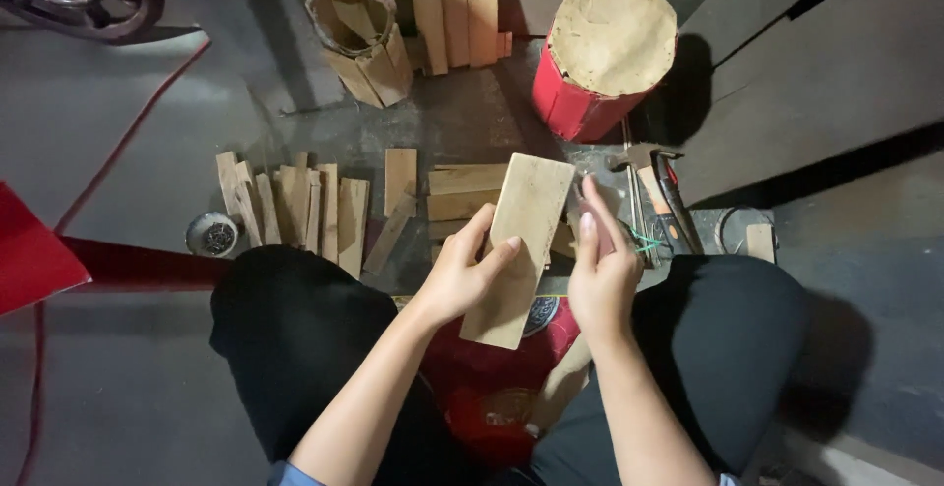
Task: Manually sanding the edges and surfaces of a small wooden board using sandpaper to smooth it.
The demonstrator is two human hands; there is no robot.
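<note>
Head view is showing, largest first: a red drum (602, 58) standing capped with a round board, loose slats (295, 206) lying on the floor, and a flat wooden board (519, 248) being held above the lap. The left hand (460, 274) is gripping its left edge, fingers wrapping the face; the right hand (600, 274) is pinching a small tool at its right edge. Trimming seems underway, calling for steady support.

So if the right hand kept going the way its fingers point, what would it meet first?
Probably the hammer on the floor just beyond the right hand, whose fingers point up-frame along the wooden board's edge; depth is unclear.
</note>
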